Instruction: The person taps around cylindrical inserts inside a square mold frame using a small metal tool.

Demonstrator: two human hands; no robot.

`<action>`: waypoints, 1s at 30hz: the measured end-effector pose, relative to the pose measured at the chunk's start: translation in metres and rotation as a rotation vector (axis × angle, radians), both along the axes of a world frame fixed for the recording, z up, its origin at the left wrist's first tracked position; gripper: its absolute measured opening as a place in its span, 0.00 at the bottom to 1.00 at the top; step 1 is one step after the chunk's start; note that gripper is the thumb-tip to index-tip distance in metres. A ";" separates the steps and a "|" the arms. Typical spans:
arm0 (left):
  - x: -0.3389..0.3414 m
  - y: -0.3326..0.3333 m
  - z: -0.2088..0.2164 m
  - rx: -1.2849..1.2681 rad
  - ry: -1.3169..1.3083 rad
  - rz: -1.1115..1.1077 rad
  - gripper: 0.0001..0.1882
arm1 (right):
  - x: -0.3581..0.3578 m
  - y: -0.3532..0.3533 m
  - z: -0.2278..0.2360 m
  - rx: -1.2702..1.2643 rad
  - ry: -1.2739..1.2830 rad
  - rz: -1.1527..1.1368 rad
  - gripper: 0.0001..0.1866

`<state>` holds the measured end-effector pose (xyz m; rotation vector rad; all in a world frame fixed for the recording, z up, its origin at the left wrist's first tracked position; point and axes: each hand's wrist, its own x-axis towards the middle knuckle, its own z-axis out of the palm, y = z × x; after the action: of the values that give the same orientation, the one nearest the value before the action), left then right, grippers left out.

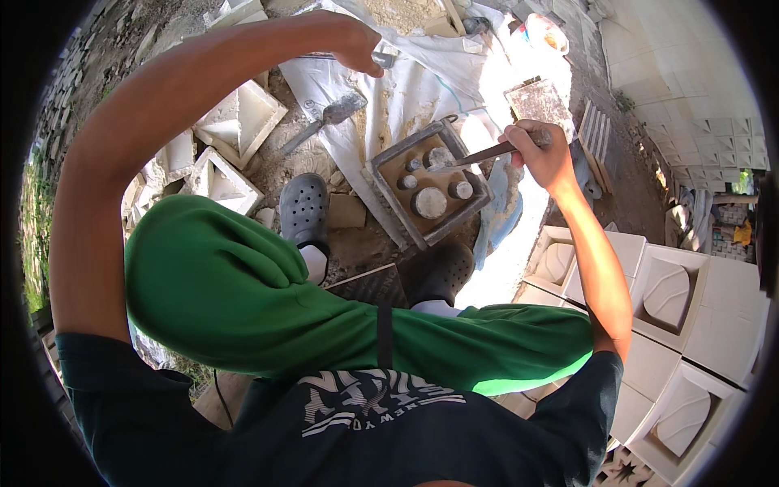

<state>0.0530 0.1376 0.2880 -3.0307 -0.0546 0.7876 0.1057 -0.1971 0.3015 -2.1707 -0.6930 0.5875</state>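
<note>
My right hand (542,154) is closed round a narrow tool (487,153) with a brown shaft and a thin pale tip. The tip reaches over a square grey mould (469,209), which holds several round plugs (429,203) of different sizes set in brown material. Whether the tip touches anything there, I cannot tell. Far to the left of the mould, my left hand (357,47) is closed on a grey-ended object (383,60), mostly hidden by the fingers. Below that hand, a dusty trowel (329,118) lies at the edge of a white sheet (398,89).
White cast blocks (240,123) are heaped at the left. More pale blocks with recessed faces (667,294) are stacked at the right. A dusty slab (542,105) and a white bucket (547,36) are beyond the mould. My grey clogs (304,209) are close to it.
</note>
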 end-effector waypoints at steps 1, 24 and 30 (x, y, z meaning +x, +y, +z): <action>0.010 -0.004 0.003 0.051 0.069 -0.025 0.41 | 0.002 0.004 0.005 0.034 0.000 -0.006 0.15; -0.026 -0.003 -0.269 -0.919 -0.352 0.909 0.24 | 0.018 0.020 -0.147 0.059 -0.361 -0.355 0.13; -0.061 -0.013 -0.316 -1.632 -0.517 1.431 0.18 | -0.018 -0.128 -0.268 -0.101 -0.241 -0.943 0.16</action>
<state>-0.0083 0.1243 -0.0276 -3.7314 -3.1762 -0.6060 0.0875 -0.3250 0.0338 -2.3606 0.2884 -0.1433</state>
